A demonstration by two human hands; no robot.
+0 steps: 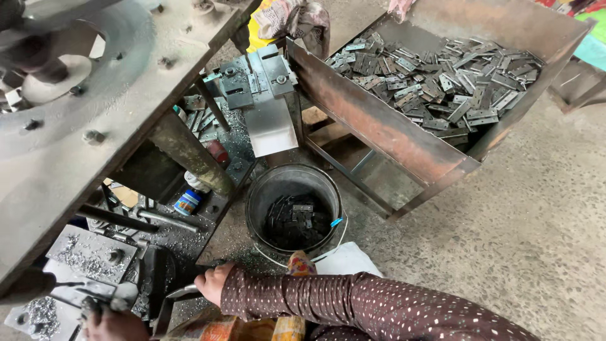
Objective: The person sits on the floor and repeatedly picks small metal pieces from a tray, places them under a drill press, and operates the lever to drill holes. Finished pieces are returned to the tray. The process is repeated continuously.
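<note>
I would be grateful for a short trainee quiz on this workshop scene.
1. True or false: the bucket is empty.
2. What lies in the rusty bin? A) flat metal plates B) sand C) rope
3. Fill in: the right hand grips a metal ____.
Key: 1 false, it holds dark metal pieces; 2 A; 3 handle.
</note>
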